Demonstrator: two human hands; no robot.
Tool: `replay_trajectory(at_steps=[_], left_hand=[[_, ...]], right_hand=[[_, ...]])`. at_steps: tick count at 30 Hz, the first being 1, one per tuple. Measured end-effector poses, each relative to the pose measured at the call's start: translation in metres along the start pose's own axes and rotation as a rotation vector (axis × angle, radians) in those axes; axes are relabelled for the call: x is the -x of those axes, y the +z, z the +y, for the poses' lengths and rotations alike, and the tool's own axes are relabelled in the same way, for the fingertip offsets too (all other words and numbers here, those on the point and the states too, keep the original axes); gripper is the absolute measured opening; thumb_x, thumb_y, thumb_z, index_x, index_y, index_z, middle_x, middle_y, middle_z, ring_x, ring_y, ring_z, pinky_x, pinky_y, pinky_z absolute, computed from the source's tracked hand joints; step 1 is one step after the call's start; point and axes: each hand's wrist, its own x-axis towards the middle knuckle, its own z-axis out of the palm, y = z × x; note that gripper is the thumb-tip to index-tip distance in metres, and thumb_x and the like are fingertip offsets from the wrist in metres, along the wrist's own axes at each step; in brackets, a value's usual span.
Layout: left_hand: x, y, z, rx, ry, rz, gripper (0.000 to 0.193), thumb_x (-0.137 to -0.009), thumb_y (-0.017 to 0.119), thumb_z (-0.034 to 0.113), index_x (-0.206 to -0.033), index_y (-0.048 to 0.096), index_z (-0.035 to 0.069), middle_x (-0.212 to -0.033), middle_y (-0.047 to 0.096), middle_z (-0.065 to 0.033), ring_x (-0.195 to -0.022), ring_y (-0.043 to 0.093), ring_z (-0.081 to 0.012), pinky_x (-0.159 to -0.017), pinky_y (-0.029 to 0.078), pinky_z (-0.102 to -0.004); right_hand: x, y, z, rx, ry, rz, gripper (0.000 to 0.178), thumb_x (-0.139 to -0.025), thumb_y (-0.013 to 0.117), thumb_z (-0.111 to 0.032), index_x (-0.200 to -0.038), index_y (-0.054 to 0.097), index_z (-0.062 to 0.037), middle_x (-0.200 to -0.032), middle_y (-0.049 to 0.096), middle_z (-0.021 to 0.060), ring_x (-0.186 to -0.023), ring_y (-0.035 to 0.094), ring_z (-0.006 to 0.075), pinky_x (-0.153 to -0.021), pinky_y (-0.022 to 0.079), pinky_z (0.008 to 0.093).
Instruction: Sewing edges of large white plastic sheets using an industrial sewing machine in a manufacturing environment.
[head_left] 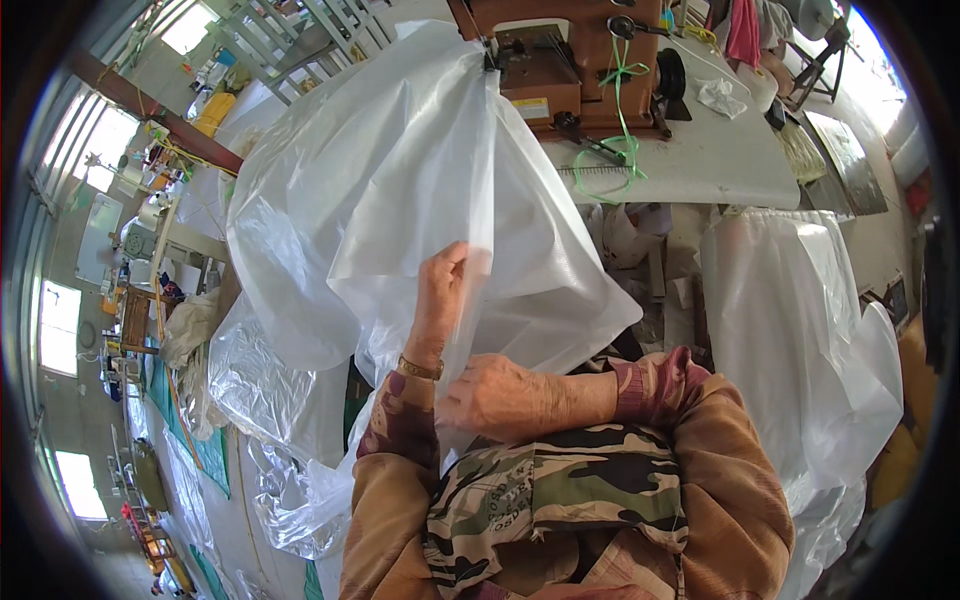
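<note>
Bright windows (60,325) line the wall at the far left of a cluttered workroom, with a reddish-brown beam (160,115) slanting across above the stacked goods. Next, crinkled clear film (275,385) lies low, beside the main piece: a broad, translucent white sheet (400,170) that spreads over the middle, from the desk down to the person's lap. Its long edge is gathered into a narrow upright fold, and the upper end already reaches the sewing machine. A long run of that fold lies between machine and person, so much of it appears left to pass through; whether any part is stitched cannot be told.

On this fold, the left hand (443,295) is closed, thumb and fingers seemingly pinching it, though the fingertips are blurred. Just below and to the right, the right hand (495,397) crosses over with fingers curled against the sheet's lower part; blur hides whether it grips.

Above them stands the brown sewing machine (590,75), green string (627,100) hanging from it, on the pale desk (720,178). Farther right, another white sheet (775,300) hangs in loose folds.
</note>
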Motion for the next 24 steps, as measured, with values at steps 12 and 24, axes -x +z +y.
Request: replay_trajectory(at_steps=[12, 24], left_hand=[[0.003, -0.007, -0.002, 0.211, 0.046, -0.014, 0.014, -0.101, 0.051, 0.004, -0.100, 0.063, -0.004, -0.088, 0.066, -0.0045, -0.078, 0.068, -0.0128, -0.072, 0.060, -0.0282], [0.006, -0.004, 0.009, 0.305, -0.003, 0.018, 0.018, -0.103, 0.052, 0.013, -0.107, 0.056, -0.004, -0.090, 0.066, -0.0072, -0.074, 0.070, -0.0158, -0.069, 0.060, -0.0283]], right_hand=[[0.003, 0.026, 0.004, 0.177, 0.008, -0.376, 0.012, -0.080, 0.060, -0.020, -0.075, 0.061, -0.0086, -0.065, 0.061, 0.0051, -0.063, 0.066, 0.0232, -0.064, 0.049, 0.0363], [0.002, 0.026, 0.014, 0.197, -0.007, -0.410, 0.008, -0.079, 0.061, -0.017, -0.074, 0.064, -0.0101, -0.063, 0.062, 0.0034, -0.063, 0.066, 0.0218, -0.066, 0.048, 0.0345]])
